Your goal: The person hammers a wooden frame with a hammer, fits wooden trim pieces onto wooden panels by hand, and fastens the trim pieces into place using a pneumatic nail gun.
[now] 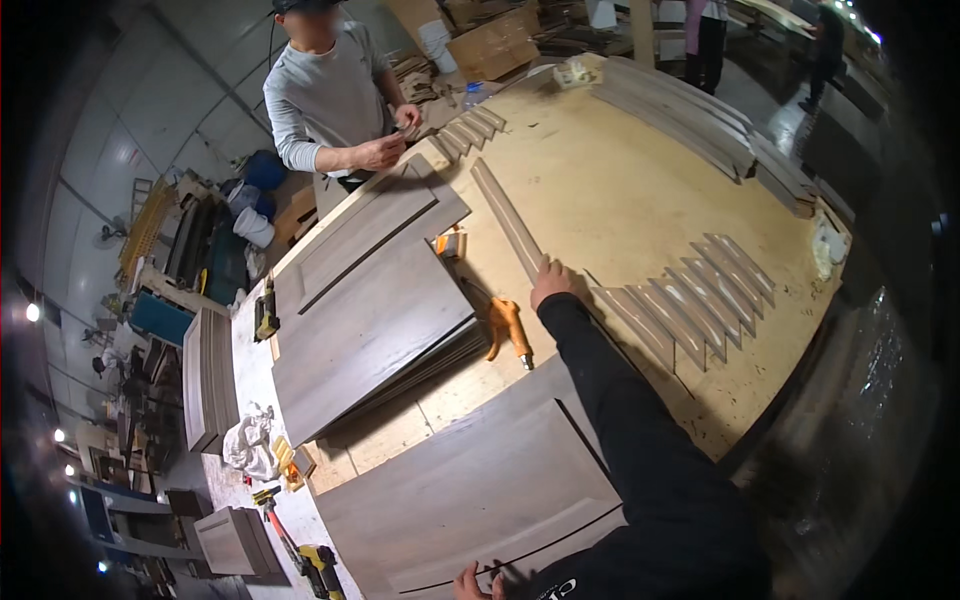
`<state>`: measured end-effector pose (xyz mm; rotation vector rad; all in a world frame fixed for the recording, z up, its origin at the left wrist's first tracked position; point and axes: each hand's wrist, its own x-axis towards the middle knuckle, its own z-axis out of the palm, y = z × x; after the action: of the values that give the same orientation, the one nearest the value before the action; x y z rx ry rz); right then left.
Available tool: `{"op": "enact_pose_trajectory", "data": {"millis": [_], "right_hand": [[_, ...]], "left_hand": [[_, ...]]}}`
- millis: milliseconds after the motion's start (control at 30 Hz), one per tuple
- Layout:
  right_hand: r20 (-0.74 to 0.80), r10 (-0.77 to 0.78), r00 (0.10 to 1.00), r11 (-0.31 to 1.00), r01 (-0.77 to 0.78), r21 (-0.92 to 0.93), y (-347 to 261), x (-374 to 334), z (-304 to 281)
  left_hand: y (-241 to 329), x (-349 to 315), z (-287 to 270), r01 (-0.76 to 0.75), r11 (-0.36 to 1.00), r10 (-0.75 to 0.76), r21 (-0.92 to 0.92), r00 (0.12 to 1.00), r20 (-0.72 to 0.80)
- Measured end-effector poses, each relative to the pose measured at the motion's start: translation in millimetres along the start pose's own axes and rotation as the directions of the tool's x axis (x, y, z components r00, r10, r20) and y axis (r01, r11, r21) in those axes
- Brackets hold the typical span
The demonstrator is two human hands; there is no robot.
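My right hand (553,282) reaches forward over the tabletop, its fingers closed on the near end of a long brown wood strip (505,215). The strip points away from me, toward the far edge. At the bottom of the view my left hand (478,582) lies on a grey-brown wooden panel (470,480), only its fingers showing, apart, beside a dark groove. To the right of my right hand lies a staggered row of several short strips with angled ends (690,300). An orange air blow gun (507,328) rests left of my right forearm.
Stacked panels (375,325) stand left of centre. A nailer (318,568), a hammer (280,525) and a white rag (252,442) lie at the left. Across the table another person (335,100) holds something small. Long boards (670,110) line the far right edge.
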<state>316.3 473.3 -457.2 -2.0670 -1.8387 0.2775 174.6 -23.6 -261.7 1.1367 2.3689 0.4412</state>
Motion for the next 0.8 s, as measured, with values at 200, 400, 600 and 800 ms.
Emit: {"op": "enact_pose_trajectory", "data": {"millis": [200, 400, 600, 800], "right_hand": [[0.402, -0.014, 0.916, 0.971, -0.084, 0.224, 27.5, -9.6, -47.9], [0.567, -0.337, 0.751, 0.198, -0.533, 0.823, 104.6, -164.8, -91.9], [0.512, -0.462, 0.724, 0.041, -0.559, 0.828, 15.2, -331.8, -149.0], [0.400, -0.491, 0.774, 0.110, -0.401, 0.909, -54.4, -399.5, -131.4]], "left_hand": [[-21.8, 21.8, 8.0, -0.066, 0.994, 0.062, -0.087, 0.996, -0.057], [-53.5, 102.3, 70.5, -0.302, 0.870, 0.302, -0.389, 0.951, -0.063], [24.3, 189.6, 68.8, -0.242, 0.456, 0.629, -0.856, 0.768, 0.118], [48.2, 205.1, 8.2, -0.022, 0.299, 0.672, -0.954, 0.714, 0.194]]}}
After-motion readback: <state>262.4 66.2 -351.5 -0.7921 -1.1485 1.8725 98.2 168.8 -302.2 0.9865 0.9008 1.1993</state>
